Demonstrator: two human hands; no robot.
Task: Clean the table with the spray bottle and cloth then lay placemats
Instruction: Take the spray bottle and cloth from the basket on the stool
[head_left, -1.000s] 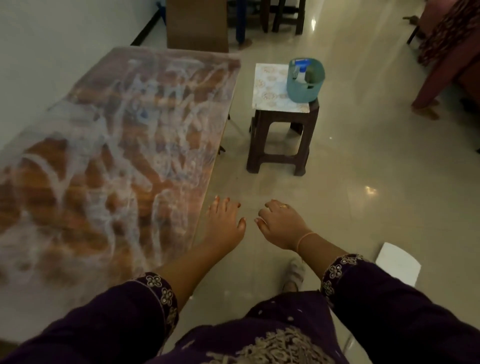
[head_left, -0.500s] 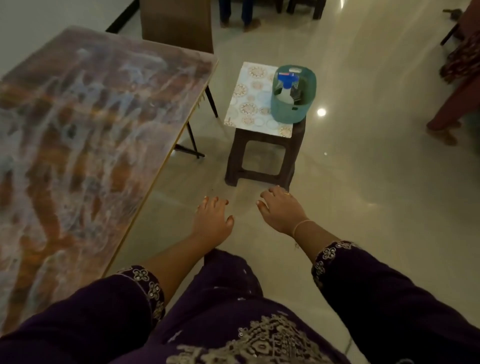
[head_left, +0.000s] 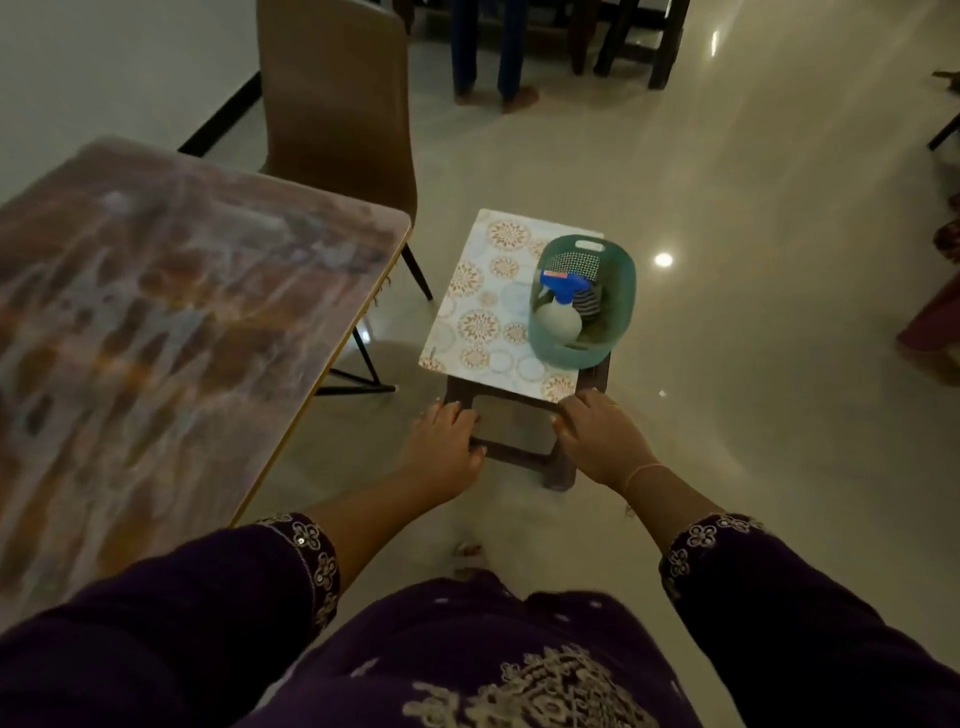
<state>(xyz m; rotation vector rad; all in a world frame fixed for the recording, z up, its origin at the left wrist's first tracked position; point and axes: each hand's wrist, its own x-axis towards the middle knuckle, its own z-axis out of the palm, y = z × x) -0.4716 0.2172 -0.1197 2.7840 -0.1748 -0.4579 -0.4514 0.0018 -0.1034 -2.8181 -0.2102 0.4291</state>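
The table (head_left: 171, 332) on the left has a brown top smeared with white streaks. A dark stool (head_left: 524, 447) stands on the floor to its right, carrying a patterned placemat (head_left: 488, 306). On the mat's right side sits a teal basket (head_left: 621, 306) holding a white spray bottle (head_left: 558, 317) with a blue head and a dark striped cloth (head_left: 587, 301). My left hand (head_left: 447, 447) and my right hand (head_left: 597, 431) reach out low in front of the stool's near edge, fingers loosely spread, holding nothing.
A brown chair (head_left: 337, 104) stands at the table's far end. A person's legs (head_left: 488, 57) and dark furniture legs (head_left: 623, 36) are at the back. Another person's clothing (head_left: 935, 312) shows at the right edge. Glossy floor lies to the right of the stool.
I have stepped forward and turned toward the stool, so it and the basket are much closer. Both hands have moved forward up to the stool's near edge.
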